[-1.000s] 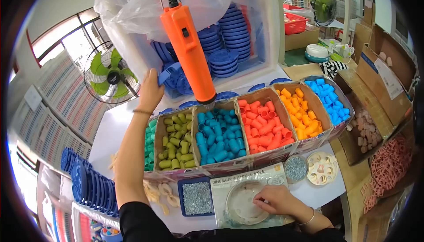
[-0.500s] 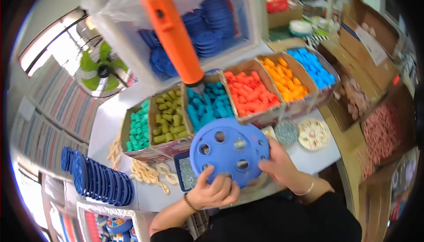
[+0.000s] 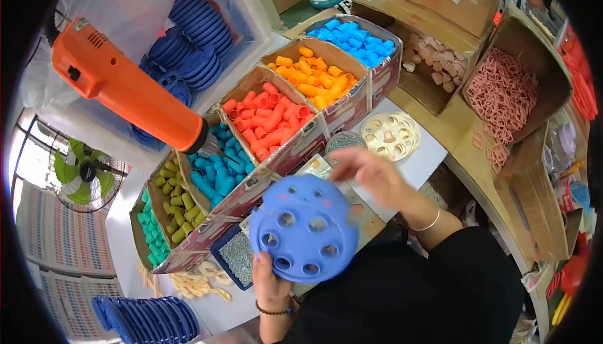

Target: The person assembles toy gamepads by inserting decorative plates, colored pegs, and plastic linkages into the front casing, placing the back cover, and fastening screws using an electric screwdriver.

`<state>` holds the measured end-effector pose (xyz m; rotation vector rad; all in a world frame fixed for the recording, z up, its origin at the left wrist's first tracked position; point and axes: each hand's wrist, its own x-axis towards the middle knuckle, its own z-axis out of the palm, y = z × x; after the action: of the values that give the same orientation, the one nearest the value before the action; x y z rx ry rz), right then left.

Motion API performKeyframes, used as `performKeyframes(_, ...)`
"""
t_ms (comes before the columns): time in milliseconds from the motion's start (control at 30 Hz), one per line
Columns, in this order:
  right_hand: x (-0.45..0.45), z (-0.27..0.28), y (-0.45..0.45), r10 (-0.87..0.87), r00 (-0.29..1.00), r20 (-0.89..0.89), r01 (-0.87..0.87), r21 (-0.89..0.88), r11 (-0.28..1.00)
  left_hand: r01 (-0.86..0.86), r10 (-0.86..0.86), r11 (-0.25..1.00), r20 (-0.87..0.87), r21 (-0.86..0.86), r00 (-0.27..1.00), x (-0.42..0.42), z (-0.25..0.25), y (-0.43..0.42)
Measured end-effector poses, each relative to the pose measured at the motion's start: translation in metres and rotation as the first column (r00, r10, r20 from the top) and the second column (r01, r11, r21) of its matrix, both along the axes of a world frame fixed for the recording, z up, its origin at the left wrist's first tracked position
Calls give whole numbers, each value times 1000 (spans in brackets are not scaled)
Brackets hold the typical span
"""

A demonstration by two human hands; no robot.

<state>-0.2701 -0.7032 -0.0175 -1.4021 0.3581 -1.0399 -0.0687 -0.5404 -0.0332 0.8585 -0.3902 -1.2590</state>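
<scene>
My left hand (image 3: 271, 281) grips the lower left edge of a round blue plastic disc (image 3: 300, 240), thumb on its front. The disc has several round holes and a small face-like top part. Beyond its right edge my right hand (image 3: 377, 180) is off the disc, slightly blurred, with fingers stretched out and apart. Its fingertips are close to a small round dish of metal screws (image 3: 345, 140). Beside that dish lies a cream disc (image 3: 391, 149) with holes. Left of the blue disc sits a dark blue tray (image 3: 221, 263) of small metal screws.
An orange electric screwdriver (image 3: 129, 86) hangs over a divided cardboard box (image 3: 308, 136) of coloured plastic tubes. Stacked dark blue discs (image 3: 147, 319) stand at lower left, beside cream cords (image 3: 191, 286). A box of pink links (image 3: 505, 86) is at right; a fan (image 3: 88, 171) is at left.
My right hand has let go of the disc and moved up toward the screw dish. My left hand now holds the disc from its lower left, and the disc has turned. The view has swung right.
</scene>
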Motion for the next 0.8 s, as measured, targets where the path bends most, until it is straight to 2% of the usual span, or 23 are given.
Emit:
performKeyframes(33,-14,-8,-12,-302,922,-243,245,-240,939,-89,92,996,-112,29,989,-7,-2,-1)
performKeyframes(67,-30,-16,-22,-599,703,-383,380,-510,772,-128,135,991,-174,49,976,-13,-1,-3)
performKeyframes(100,-40,-23,-25,-602,699,-386,384,-507,772,-122,130,991,-174,53,976,-15,2,-4)
performKeyframes(167,-53,-36,-28,-771,214,-600,240,-733,637,-177,170,984,-368,14,914,-18,5,-5)
performKeyframes(200,-55,-43,-27,-768,211,-605,242,-729,640,-174,169,985,-368,20,914,-18,4,-5)
performKeyframes(267,-56,-56,-20,-818,254,-517,164,-810,563,-120,100,990,-233,-73,967,-15,-1,-4)
performKeyframes(300,-55,-60,-20,-817,253,-517,162,-810,563,-121,101,990,-234,-73,967,-13,-3,-4)
performKeyframes(400,-57,-59,-26,-812,299,-502,199,-799,567,-84,78,996,-206,-20,976,-11,-10,-8)
performKeyframes(467,-58,-51,-31,-804,409,-432,322,-756,570,-124,131,991,-138,55,982,-11,-12,-5)
performKeyframes(633,-57,-37,-42,-796,423,-433,331,-744,581,-169,170,985,-83,19,982,-19,-1,-5)
performKeyframes(700,-55,-35,-42,-870,354,-343,353,-813,464,-126,125,992,-104,-3,987,-17,-3,-6)
performKeyframes(733,-56,-38,-43,-870,356,-342,348,-815,463,-130,128,992,-108,-4,986,-17,-4,-5)
performKeyframes(800,-60,-49,-45,-817,349,-459,212,-811,545,-105,107,994,-106,24,989,-15,-5,-4)
